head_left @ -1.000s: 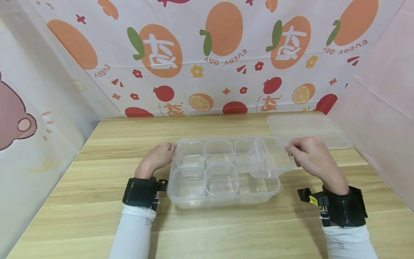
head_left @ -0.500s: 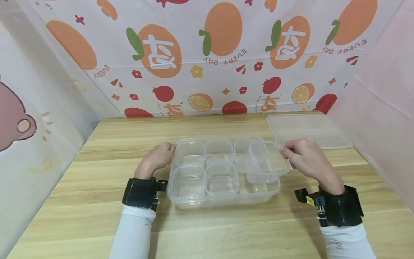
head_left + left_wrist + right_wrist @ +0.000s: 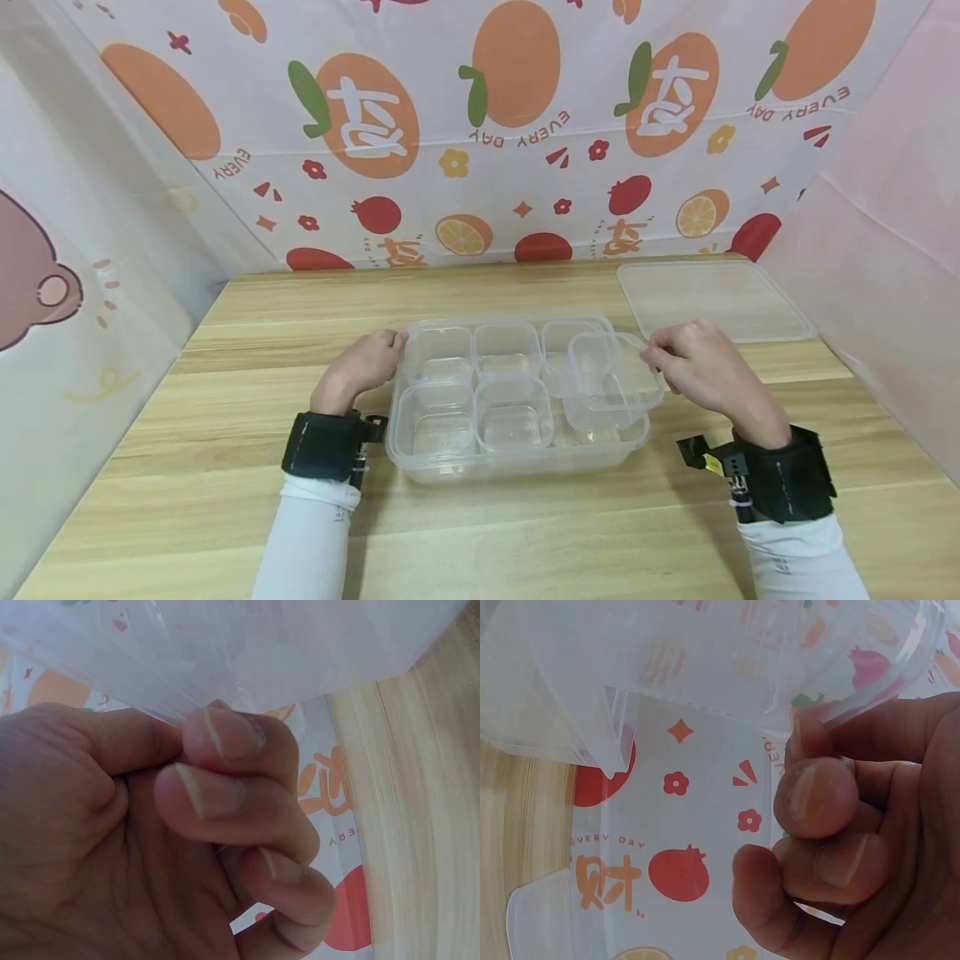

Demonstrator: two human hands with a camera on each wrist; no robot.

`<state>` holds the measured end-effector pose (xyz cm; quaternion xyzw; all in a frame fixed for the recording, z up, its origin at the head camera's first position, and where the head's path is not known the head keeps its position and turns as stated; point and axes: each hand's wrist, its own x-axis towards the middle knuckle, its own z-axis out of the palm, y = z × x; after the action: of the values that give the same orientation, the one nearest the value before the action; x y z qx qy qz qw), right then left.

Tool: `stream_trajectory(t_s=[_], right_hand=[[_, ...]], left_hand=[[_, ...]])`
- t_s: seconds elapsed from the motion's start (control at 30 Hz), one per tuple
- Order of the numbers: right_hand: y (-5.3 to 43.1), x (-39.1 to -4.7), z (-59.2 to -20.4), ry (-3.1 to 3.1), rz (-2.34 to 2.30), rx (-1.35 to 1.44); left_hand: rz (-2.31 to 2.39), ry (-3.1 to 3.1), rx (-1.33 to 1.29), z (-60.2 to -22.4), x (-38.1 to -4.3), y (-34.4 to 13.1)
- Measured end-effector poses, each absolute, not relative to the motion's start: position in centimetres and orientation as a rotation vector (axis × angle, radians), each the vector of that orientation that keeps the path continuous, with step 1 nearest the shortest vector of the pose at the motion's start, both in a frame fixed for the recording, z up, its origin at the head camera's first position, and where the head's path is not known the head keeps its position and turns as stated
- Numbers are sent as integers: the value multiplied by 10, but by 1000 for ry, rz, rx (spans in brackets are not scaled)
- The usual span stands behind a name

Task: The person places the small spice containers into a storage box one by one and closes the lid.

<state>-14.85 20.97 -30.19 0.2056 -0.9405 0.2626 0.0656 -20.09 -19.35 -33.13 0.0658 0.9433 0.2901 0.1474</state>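
Observation:
A large clear plastic box (image 3: 517, 464) stands on the wooden table, with several small clear square containers (image 3: 441, 425) set in two rows inside it. My left hand (image 3: 367, 367) pinches the box's rim at its left end; in the left wrist view its thumb and curled fingers (image 3: 240, 806) meet at the clear wall (image 3: 285, 660). Over the box's right front part, one more small clear container (image 3: 609, 410) hangs slightly tilted. My right hand (image 3: 701, 367) pinches that container's right rim, seen close up in the right wrist view, where the container (image 3: 697, 667) spans the top.
A flat clear lid (image 3: 712, 302) lies at the back right of the wooden table (image 3: 480, 542). Fruit-printed cloth (image 3: 517, 200) hangs behind the table's back edge, and pale cloth walls stand on both sides. Each wrist wears a black strap with a small camera.
My right hand has moved left and slightly down with the small container, which has turned from strongly tilted to nearly upright over the box. The left hand stays on the box's rim.

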Motion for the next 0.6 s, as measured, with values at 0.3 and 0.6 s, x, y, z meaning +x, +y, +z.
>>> stream_trajectory(t_s=[0.3, 0.6], right_hand=[[209, -149, -303, -2833, 798, 666], [206, -150, -306, -2871, 794, 658]], left_hand=[[835, 2710, 182, -332, -201, -194], [837, 2717, 200, -331, -201, -194]])
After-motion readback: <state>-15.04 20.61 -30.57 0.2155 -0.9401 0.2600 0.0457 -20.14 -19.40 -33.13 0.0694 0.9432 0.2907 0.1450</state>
